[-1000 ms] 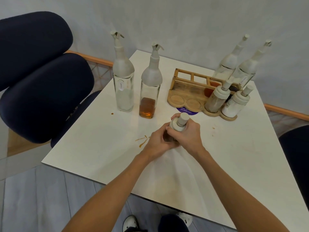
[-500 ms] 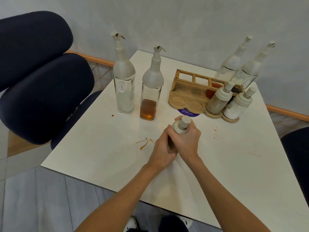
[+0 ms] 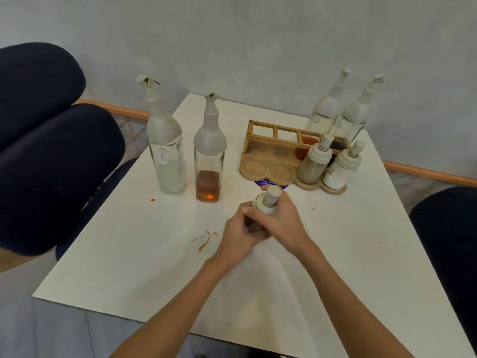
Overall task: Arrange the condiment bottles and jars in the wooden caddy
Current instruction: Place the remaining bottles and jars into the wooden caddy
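Observation:
A small jar with a white lid and grey knob stands at the table's middle. My left hand wraps its lower body and my right hand grips it near the lid. The wooden caddy sits behind, with two round front slots bare on its left. Two small jars fill its right front slots. Two tall bottles stand in its back right. A tall clear bottle and a tall bottle with amber liquid stand left of the caddy.
The white table has brown sauce smears left of my hands and small spots on the right. Dark blue chairs stand at the left and at the right edge. A purple sticker peeks out under the caddy. A grey wall is behind.
Both hands stay closed on the small jar at the same spot; the left hand has shifted slightly around the jar's body. The view has tilted a little.

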A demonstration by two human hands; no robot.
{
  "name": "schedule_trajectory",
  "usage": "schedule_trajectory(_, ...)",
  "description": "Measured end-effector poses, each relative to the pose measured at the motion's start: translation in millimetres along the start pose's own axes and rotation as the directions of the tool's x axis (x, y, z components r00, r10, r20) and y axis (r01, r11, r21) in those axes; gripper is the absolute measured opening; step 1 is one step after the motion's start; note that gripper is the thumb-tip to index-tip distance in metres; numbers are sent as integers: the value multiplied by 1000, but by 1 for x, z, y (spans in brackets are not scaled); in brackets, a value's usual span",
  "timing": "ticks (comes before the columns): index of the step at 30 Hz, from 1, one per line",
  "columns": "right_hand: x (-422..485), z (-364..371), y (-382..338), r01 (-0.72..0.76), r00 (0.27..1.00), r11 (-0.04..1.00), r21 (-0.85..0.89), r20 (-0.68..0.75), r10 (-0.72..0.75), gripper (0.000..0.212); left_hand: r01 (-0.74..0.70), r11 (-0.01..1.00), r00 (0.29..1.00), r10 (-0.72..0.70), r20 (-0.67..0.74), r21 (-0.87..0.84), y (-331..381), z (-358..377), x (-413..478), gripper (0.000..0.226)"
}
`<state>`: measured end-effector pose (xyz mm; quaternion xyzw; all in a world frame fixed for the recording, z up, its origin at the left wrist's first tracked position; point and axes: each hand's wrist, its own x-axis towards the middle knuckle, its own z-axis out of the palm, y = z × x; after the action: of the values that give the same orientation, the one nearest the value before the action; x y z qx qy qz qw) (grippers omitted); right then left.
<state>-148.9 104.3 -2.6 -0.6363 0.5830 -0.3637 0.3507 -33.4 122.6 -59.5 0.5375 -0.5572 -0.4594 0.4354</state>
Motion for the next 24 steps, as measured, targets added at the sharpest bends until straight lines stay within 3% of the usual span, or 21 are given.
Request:
schedule_trajectory(8,35,-55,14,-2,1000,1000,-8,-6,2,61,-97,995,994,98,-54,37,35,22,64,67)
schedule_trajectory(14,75,-81,19,-25,1000,1000,-6,-11,24,53,-107,994,992,107,-62,-2,60,30,129,66)
schedule_trajectory(20,110,-81,34,-55,996,996,-65,72,59,52,35,986,996,-21,-89,161,56,43,177,76)
schedule_trajectory(24,123,-75,45,-91,994,992,-83,59,96,54,81,985,996,-73,-60,150,46,50,189,77)
